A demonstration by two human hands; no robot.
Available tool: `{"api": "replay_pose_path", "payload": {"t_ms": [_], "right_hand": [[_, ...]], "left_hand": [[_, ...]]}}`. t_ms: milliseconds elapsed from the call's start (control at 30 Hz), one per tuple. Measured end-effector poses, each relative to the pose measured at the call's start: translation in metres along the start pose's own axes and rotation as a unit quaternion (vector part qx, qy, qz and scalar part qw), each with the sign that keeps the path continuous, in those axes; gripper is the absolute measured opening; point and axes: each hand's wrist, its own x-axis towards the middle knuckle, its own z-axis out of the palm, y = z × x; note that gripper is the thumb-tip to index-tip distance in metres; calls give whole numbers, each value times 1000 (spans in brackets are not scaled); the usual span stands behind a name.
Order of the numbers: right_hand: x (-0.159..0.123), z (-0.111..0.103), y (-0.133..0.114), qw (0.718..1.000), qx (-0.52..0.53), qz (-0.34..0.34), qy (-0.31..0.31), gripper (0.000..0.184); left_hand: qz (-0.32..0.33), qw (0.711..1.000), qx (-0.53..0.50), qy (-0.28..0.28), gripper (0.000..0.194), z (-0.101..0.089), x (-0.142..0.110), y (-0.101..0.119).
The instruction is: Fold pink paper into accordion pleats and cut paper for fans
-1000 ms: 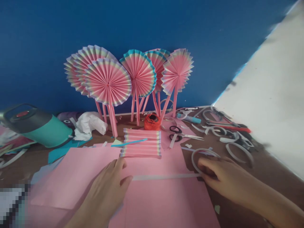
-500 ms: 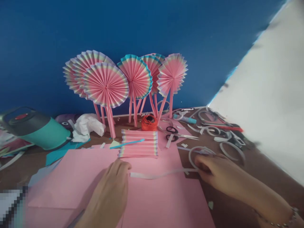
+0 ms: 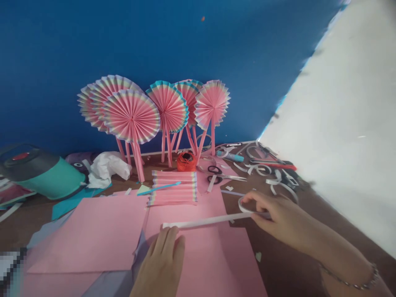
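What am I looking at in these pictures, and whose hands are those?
These pictures come from one camera worn on a person's head, so you see what that person sees when looking down. There is no robot here, just the person's own two hands. The right hand pinches a pale paper strip, which curls into a loop at that end. The left hand rests on a pink paper sheet, just below the strip's other end. Nearby lie a piece of pleated pink paper, a pair of scissors and a ball of orange string. Pink paper fans on sticks stand against a blue wall.
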Motion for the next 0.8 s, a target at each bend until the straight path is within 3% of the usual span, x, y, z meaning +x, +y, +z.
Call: {"api": "replay_pose_path", "payload": {"t_ms": [167,333,500,800], "right_hand": [[-5,-9,-8,998,31,-26,-55,16],[-6,-10,-15,999,3,-28,-46,14],[-10,-8,-15,998,-14,-9,-53,7],[-11,-4,-23,997,-43,22,-63,9]], "left_hand": [[-3,999,40,16,51,13,-6,1],[-29,998,48,7,56,28,-11,3],[-36,999,20,19,48,25,-10,3],[3,1000,22,-12,45,24,-8,-5]]}}
